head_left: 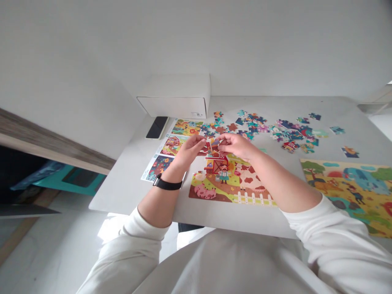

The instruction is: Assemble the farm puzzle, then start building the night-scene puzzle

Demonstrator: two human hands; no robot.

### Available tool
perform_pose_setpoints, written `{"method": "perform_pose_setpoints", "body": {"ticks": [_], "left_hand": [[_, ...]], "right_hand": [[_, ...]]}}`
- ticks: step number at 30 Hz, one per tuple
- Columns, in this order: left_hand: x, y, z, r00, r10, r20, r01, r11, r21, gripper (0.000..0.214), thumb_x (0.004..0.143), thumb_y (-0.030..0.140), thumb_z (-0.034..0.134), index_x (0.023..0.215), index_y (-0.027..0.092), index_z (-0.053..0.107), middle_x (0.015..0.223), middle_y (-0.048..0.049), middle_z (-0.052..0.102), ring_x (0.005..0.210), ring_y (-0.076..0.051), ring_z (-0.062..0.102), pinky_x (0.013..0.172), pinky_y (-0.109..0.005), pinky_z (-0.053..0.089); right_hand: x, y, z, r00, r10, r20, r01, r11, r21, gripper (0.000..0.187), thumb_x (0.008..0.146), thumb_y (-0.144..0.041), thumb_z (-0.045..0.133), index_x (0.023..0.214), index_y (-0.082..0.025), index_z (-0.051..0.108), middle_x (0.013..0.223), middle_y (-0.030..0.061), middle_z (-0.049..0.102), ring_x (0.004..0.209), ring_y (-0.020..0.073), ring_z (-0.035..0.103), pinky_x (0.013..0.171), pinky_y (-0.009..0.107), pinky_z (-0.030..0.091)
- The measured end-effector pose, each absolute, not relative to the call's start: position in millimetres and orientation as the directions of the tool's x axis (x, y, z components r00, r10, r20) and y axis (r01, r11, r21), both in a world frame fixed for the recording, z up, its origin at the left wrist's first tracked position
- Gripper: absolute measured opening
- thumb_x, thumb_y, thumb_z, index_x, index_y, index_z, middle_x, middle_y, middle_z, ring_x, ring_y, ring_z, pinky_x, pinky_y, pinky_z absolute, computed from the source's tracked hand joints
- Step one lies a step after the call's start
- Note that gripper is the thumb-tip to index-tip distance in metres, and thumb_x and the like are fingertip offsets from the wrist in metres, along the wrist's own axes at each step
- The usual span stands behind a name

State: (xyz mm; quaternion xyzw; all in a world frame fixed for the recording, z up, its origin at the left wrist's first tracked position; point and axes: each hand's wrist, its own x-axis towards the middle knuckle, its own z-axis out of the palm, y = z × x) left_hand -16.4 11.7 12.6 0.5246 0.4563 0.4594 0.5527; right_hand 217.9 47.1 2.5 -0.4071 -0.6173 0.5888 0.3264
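My left hand and my right hand meet above the top edge of a partly built farm puzzle with a red barn, a cow and pigs. Both pinch small puzzle pieces between fingertips; the pieces touch or nearly touch each other. A black band circles my left wrist. Both sleeves are white. A pile of loose puzzle pieces lies on the table beyond my hands.
A white table carries a white box at the back, a black phone, a picture guide sheet and a finished landscape puzzle at the right. A wall and shelf edge run along the left.
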Motion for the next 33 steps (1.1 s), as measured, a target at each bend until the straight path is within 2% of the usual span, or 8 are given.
{"method": "perform_pose_setpoints", "body": {"ticks": [3, 5, 9, 12, 16, 20, 24, 33], "left_hand": [[-16, 11, 14, 0.185, 0.981, -0.058, -0.006, 0.061, 0.998, 0.048, 0.079, 0.056, 0.091, 0.095, 0.018, 0.068, 0.089, -0.0016, 0.071, 0.080, -0.014, 0.070, 0.072, -0.026, 0.061], [-16, 12, 14, 0.183, 0.981, -0.068, 0.004, 0.069, 0.998, 0.050, 0.074, 0.055, 0.094, 0.093, 0.017, 0.068, 0.085, -0.0010, 0.071, 0.077, -0.013, 0.069, 0.069, -0.024, 0.060], [-22, 15, 18, 0.166, 0.981, -0.102, 0.068, 0.092, 0.993, 0.044, 0.075, 0.052, 0.091, 0.092, 0.018, 0.070, 0.082, -0.0007, 0.071, 0.073, -0.012, 0.068, 0.067, -0.023, 0.058], [-36, 18, 22, 0.187, 0.970, -0.154, 0.219, 0.112, 0.969, 0.040, 0.076, 0.050, 0.089, 0.093, 0.018, 0.073, 0.083, -0.0026, 0.074, 0.070, -0.012, 0.066, 0.063, -0.024, 0.056], [-59, 22, 26, 0.241, 0.940, -0.240, 0.485, 0.098, 0.869, 0.039, 0.078, 0.051, 0.084, 0.097, 0.019, 0.077, 0.084, -0.0044, 0.077, 0.067, -0.014, 0.065, 0.057, -0.024, 0.048], [-76, 25, 31, 0.295, 0.907, -0.301, 0.629, 0.053, 0.776, 0.038, 0.077, 0.051, 0.081, 0.096, 0.018, 0.078, 0.082, -0.0036, 0.078, 0.066, -0.014, 0.064, 0.056, -0.024, 0.043], [-85, 26, 36, 0.339, 0.867, -0.364, 0.683, 0.039, 0.730, 0.037, 0.075, 0.052, 0.081, 0.090, 0.019, 0.077, 0.078, -0.0022, 0.075, 0.065, -0.014, 0.062, 0.056, -0.024, 0.043], [-81, 20, 30, 0.350, 0.757, -0.552, 0.775, 0.098, 0.625, 0.035, 0.075, 0.049, 0.084, 0.097, 0.023, 0.075, 0.090, -0.0039, 0.081, 0.078, -0.020, 0.075, 0.061, -0.024, 0.055]], "right_hand": [[217, 48, 0, -0.443, 0.890, -0.105, 0.062, -0.087, -0.994, 0.030, 0.088, -0.022, 0.086, 0.117, -0.024, 0.076, 0.085, 0.0002, 0.078, 0.077, 0.0178, 0.077, 0.079, 0.034, 0.067], [217, 47, -1, -0.431, 0.893, -0.129, 0.051, -0.119, -0.992, 0.029, 0.089, -0.023, 0.086, 0.116, -0.025, 0.076, 0.088, 0.0012, 0.080, 0.076, 0.0180, 0.077, 0.076, 0.033, 0.068], [219, 48, -2, -0.400, 0.909, -0.115, 0.096, -0.083, -0.992, 0.017, 0.094, -0.032, 0.082, 0.110, -0.025, 0.080, 0.100, 0.0043, 0.083, 0.081, 0.0184, 0.077, 0.077, 0.033, 0.067], [221, 49, -2, -0.384, 0.920, -0.073, 0.170, -0.007, -0.985, 0.014, 0.098, -0.034, 0.078, 0.109, -0.026, 0.081, 0.100, 0.0050, 0.083, 0.085, 0.0185, 0.076, 0.077, 0.031, 0.064], [224, 49, 1, -0.363, 0.927, -0.091, 0.296, 0.022, -0.955, 0.015, 0.101, -0.031, 0.072, 0.111, -0.024, 0.080, 0.102, 0.0066, 0.083, 0.082, 0.0175, 0.073, 0.069, 0.027, 0.059], [225, 48, 1, -0.379, 0.919, -0.112, 0.406, 0.056, -0.912, 0.017, 0.103, -0.032, 0.068, 0.112, -0.023, 0.080, 0.105, 0.0069, 0.083, 0.079, 0.0173, 0.071, 0.066, 0.027, 0.055], [224, 48, -1, -0.403, 0.907, -0.124, 0.467, 0.088, -0.880, 0.020, 0.102, -0.033, 0.067, 0.115, -0.023, 0.081, 0.101, 0.0062, 0.082, 0.077, 0.0178, 0.070, 0.069, 0.029, 0.052], [222, 45, 1, -0.425, 0.900, -0.097, 0.568, 0.182, -0.803, 0.025, 0.101, -0.037, 0.067, 0.114, -0.023, 0.083, 0.097, 0.0043, 0.082, 0.074, 0.0190, 0.067, 0.080, 0.034, 0.050]]}}
